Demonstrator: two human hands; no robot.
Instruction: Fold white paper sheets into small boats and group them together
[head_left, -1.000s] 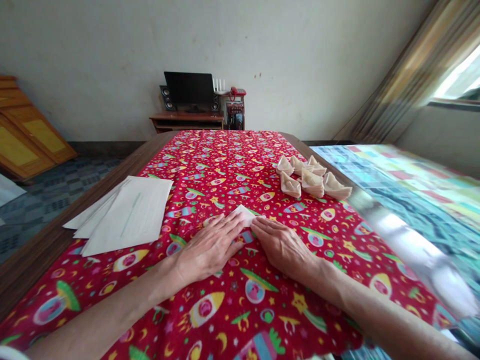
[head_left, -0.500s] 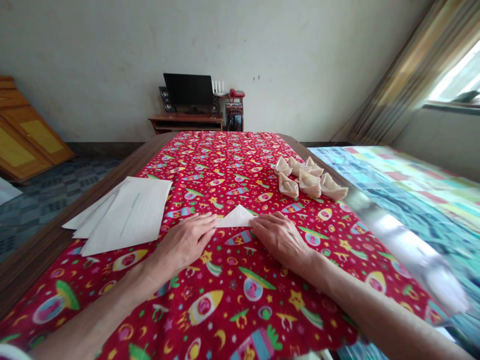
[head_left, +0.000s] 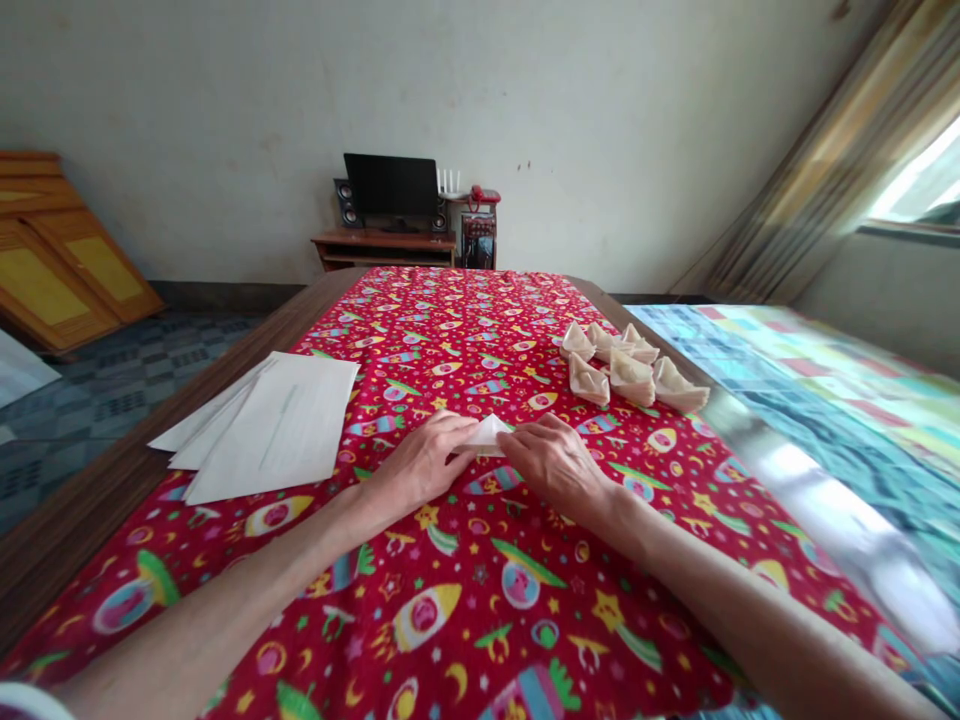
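A small white folded paper (head_left: 489, 436), peaked at the top, lies on the red patterned cloth between my hands. My left hand (head_left: 429, 455) grips its left end, fingers on top and thumb at the near edge. On the other side, my right hand (head_left: 553, 458) has its fingers bent over the right end. Both ends of the paper are hidden under the fingers. Left of my left hand lies a fanned stack of white paper sheets (head_left: 289, 425). Several folded paper boat shapes (head_left: 631, 376) are grouped beyond my right hand.
The red cloth (head_left: 420, 660) covers much of a brown wooden table (head_left: 52, 525). A monitor with speakers (head_left: 391, 190) stands on a small desk by the far wall. A bed with a colourful cover (head_left: 810, 440) is at the right, and a wooden cabinet (head_left: 71, 270) at the left.
My left hand has moved inward, and both hands now cover more of the paper's ends. Less of the paper shows between them. The whole view has shifted slightly.
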